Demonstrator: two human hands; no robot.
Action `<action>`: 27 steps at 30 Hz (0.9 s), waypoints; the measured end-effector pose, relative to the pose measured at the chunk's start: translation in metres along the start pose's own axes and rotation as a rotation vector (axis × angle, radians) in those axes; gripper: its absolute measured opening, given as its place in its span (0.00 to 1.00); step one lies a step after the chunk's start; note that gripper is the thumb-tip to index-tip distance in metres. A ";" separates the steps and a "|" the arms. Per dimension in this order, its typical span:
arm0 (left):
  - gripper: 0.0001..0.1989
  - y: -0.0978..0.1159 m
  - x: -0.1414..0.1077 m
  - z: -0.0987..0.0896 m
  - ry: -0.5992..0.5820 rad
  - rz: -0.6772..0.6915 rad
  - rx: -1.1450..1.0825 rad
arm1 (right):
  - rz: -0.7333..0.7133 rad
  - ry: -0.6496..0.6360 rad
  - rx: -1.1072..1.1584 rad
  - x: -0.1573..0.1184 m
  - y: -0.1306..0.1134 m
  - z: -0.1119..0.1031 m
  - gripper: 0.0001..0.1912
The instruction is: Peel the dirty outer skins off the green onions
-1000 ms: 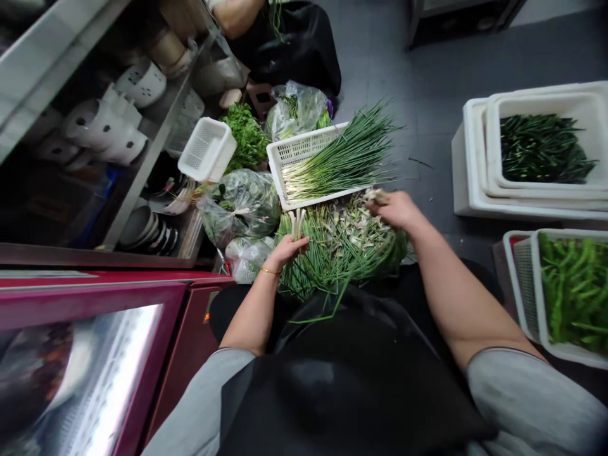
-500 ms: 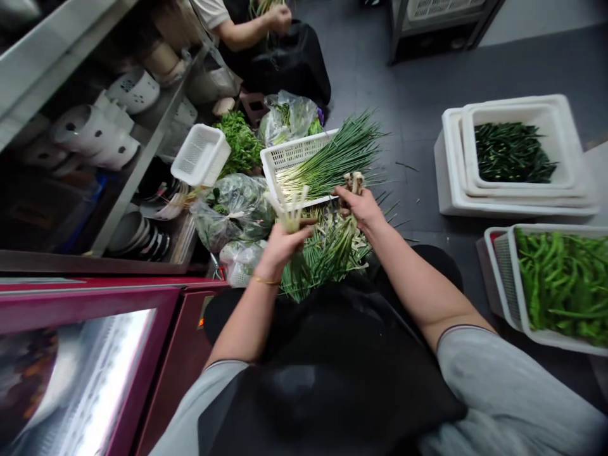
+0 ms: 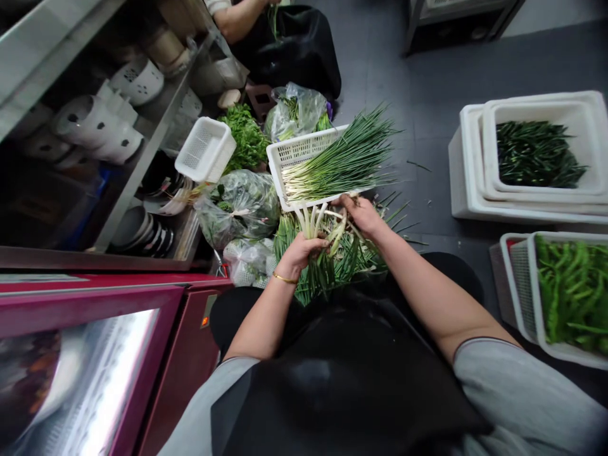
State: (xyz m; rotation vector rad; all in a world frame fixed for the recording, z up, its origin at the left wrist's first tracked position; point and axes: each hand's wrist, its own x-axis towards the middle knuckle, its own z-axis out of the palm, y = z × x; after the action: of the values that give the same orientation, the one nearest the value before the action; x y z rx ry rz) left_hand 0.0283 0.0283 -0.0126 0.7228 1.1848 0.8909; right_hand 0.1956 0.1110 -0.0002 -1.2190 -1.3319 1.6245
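My left hand [image 3: 300,252] is closed round a bunch of scallions [image 3: 311,220], their white ends pointing up and green leaves hanging below. Just to the right, my right hand [image 3: 363,215] is closed on more scallions, with pale stalks [image 3: 338,231] between the two hands; its fingertips are partly hidden. Beyond both hands, a white plastic basket [image 3: 280,183] holds a large pile of scallions [image 3: 344,161], their leaves spilling over its right side. Loose scallions [image 3: 354,263] lie in a heap beneath my hands.
Bagged greens [image 3: 240,206], leafy herbs [image 3: 244,136] and a small white basket [image 3: 206,149] are on the left, beside a shelf of crockery [image 3: 137,234]. White tubs [image 3: 465,164] and a basket of green peppers [image 3: 572,294] stand right. A co-worker [image 3: 299,47] sits ahead.
My two hands have come closer together. The dirty root ends that stuck up from my right hand have dropped down, and its stalks now reach across towards the left bunch.
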 end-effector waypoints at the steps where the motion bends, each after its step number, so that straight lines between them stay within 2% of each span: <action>1: 0.13 -0.001 0.001 -0.001 -0.008 -0.009 -0.018 | 0.024 -0.015 0.034 -0.001 -0.002 -0.001 0.32; 4: 0.13 -0.007 0.006 -0.001 0.063 0.022 -0.109 | 0.090 -0.119 0.038 -0.005 -0.006 0.003 0.30; 7: 0.14 -0.009 0.009 -0.002 0.171 0.101 -0.191 | 0.123 -0.307 -0.042 -0.009 -0.003 0.010 0.24; 9: 0.15 -0.008 0.009 -0.005 0.190 0.144 -0.194 | 0.114 -0.356 -0.076 -0.010 0.002 0.014 0.22; 13: 0.16 -0.006 0.007 -0.009 0.190 0.152 -0.172 | 0.122 -0.299 -0.067 -0.009 0.009 0.015 0.21; 16: 0.18 -0.006 0.007 -0.008 0.223 0.232 -0.109 | 0.114 -0.284 -0.084 -0.009 0.006 0.008 0.21; 20: 0.23 -0.008 0.009 -0.006 0.261 0.324 0.048 | -0.004 -0.266 -0.247 -0.014 0.007 0.001 0.15; 24: 0.22 -0.007 0.009 -0.004 0.274 0.295 0.122 | -0.101 -0.242 -0.372 -0.018 0.017 0.000 0.13; 27: 0.18 0.002 0.007 0.002 0.287 0.375 0.247 | -0.112 -0.238 -0.442 -0.019 0.020 -0.001 0.15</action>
State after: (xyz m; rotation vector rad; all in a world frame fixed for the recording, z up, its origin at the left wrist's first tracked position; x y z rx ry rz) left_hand 0.0305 0.0353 -0.0141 1.0669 1.4570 1.2013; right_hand 0.2036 0.0895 -0.0149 -1.1931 -1.9502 1.4739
